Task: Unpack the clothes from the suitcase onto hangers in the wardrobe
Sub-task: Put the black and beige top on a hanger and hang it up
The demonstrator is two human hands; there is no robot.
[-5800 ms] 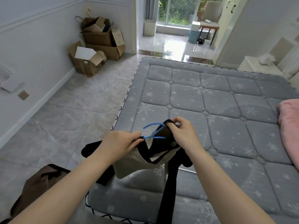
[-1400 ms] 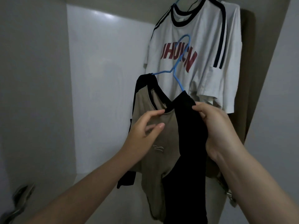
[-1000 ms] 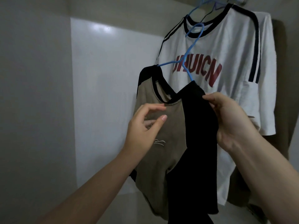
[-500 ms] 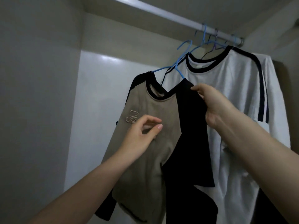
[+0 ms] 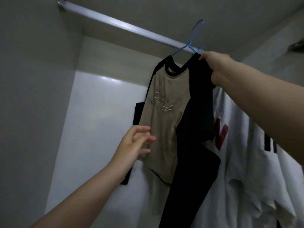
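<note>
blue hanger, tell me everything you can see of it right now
The blue hanger is thin, wire-like. Its hook rises past the front of the wardrobe rail, its tip above the rail; whether it is hooked over cannot be told. Both shoulders slope down into the neck of the tan and black shirt, which hangs from it, hiding the rest. It tilts, higher on the right. The right hand grips the shirt's shoulder there, fingers at the hanger's end.

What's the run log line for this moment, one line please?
step: hanging | right hand grips tan-and-black shirt at shoulder | blue hanger hook raised above rail, not hooked | left hand open by shirt
</note>
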